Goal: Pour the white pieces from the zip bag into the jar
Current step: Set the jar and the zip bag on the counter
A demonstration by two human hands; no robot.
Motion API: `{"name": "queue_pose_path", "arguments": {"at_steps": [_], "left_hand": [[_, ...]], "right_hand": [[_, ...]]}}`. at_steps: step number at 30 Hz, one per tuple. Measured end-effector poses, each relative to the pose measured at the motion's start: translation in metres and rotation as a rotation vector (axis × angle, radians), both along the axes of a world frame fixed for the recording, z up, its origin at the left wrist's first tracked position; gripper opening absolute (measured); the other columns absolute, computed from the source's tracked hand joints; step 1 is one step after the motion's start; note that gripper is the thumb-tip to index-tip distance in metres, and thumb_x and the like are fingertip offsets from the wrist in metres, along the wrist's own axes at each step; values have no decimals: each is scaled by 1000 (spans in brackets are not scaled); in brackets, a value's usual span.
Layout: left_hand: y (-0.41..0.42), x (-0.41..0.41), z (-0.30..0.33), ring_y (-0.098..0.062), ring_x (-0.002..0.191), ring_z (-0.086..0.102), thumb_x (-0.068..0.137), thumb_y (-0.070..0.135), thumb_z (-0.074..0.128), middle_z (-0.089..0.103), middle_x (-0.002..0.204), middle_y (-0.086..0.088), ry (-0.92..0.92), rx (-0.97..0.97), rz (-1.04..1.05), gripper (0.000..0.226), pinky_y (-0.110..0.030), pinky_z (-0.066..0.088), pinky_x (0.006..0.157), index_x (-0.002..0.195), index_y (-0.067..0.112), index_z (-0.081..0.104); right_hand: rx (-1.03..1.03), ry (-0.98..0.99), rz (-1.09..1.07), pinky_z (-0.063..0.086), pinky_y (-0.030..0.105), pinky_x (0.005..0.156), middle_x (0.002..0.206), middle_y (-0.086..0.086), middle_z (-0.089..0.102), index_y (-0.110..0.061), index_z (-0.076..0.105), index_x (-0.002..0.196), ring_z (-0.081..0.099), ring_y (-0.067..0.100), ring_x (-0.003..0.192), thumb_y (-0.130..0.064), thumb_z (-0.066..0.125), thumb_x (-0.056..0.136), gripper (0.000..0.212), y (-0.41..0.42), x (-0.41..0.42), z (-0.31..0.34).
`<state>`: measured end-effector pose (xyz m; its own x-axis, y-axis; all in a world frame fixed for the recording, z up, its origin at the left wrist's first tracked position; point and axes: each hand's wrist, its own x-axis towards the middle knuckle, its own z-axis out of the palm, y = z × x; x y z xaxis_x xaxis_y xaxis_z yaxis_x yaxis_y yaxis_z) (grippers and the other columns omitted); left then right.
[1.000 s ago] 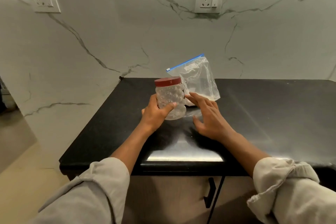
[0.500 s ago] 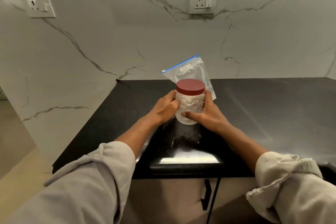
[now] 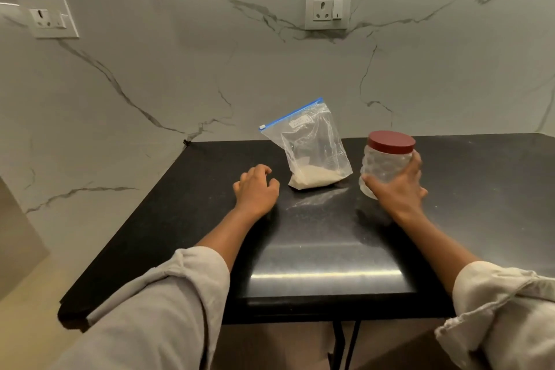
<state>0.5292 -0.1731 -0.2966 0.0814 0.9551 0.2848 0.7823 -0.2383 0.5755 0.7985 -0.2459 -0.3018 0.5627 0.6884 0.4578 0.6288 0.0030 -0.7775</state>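
A clear zip bag [image 3: 312, 147] with a blue seal stands upright near the back of the black counter [image 3: 300, 243], white pieces heaped in its bottom. To its right is a clear dimpled jar [image 3: 383, 164] with a red lid on. My right hand [image 3: 398, 189] grips the jar's lower side, thumb in front and fingers round the right. My left hand [image 3: 256, 189] rests on the counter just left of the bag, fingers loosely curled and holding nothing; it does not touch the bag.
Marble walls rise behind and to the left, with a socket [image 3: 328, 9] behind the bag and another [image 3: 49, 18] at far left. The counter's left edge drops to the floor. A cabinet handle [image 3: 338, 345] shows below the front edge.
The jar has passed from my left hand to my right and moved from in front of the bag to its right. My left hand let go and came down beside the bag.
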Motion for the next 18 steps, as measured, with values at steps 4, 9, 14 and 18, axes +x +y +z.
{"name": "queue_pose_path", "arguments": {"at_steps": [4, 9, 14, 18], "left_hand": [[9, 11, 4, -20, 118, 52, 97, 47, 49, 59, 122, 3, -192, -90, 21, 38, -40, 35, 106, 124, 21, 56], [16, 34, 21, -7, 96, 55, 90, 55, 59, 61, 119, 3, -758, -234, -33, 49, -26, 42, 80, 122, 18, 58], [27, 43, 44, -19, 101, 64, 89, 45, 65, 69, 113, -2, -1155, -470, -42, 40, -39, 46, 92, 116, 16, 62], [37, 41, 60, -18, 99, 63, 88, 39, 68, 69, 112, -2, -1192, -465, -52, 35, -41, 44, 99, 116, 17, 63]], "right_hand": [[-59, -23, 10, 16, 53, 112, 150, 15, 28, -25, 1, 149, 30, 36, 138, -51, 78, 70, 114, 0, -4, 0], [376, -287, -167, 23, 39, 107, 143, 10, 30, -14, 25, 145, 30, 26, 132, -47, 72, 75, 91, -18, -34, 17], [408, -455, 136, 34, 27, 98, 120, 5, 45, -13, 47, 126, 37, 17, 112, -21, 64, 79, 51, -7, -77, 35], [269, -362, 239, 40, 29, 93, 118, 7, 48, -11, 47, 126, 43, 19, 108, -12, 66, 81, 49, 13, -94, 43]]}}
